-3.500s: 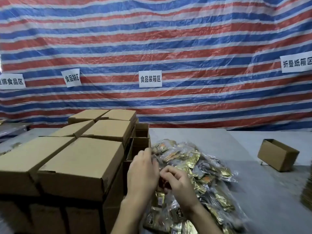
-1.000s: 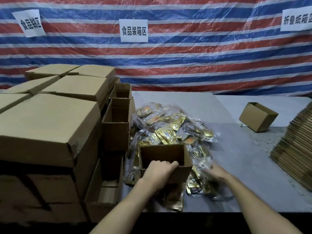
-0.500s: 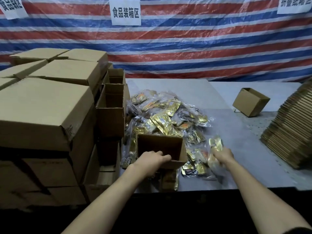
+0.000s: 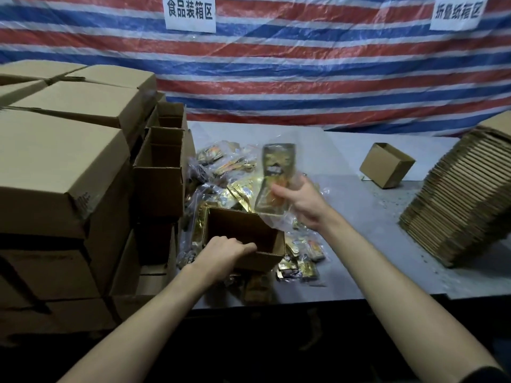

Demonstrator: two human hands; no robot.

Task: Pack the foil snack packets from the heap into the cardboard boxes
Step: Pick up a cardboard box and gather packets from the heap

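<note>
A small open cardboard box [image 4: 269,257] stands near the table's front edge, on the heap of gold foil snack packets [image 4: 226,172]. My left hand [image 4: 224,251] grips the box's near rim. My right hand [image 4: 302,201] holds a clear-wrapped foil packet [image 4: 275,175] upright in the air, above and just right of the box's opening. More packets [image 4: 300,265] lie to the right of the box.
Large closed cartons [image 4: 60,167] are stacked at the left, with open small boxes [image 4: 163,167] against them. Another small box [image 4: 387,165] lies on its side at the back right. A leaning stack of flat cardboard [image 4: 467,200] fills the right.
My right hand has lifted a packet from the heap beside the box up above it. My left hand has stayed on the box rim. The view has tilted further down.
</note>
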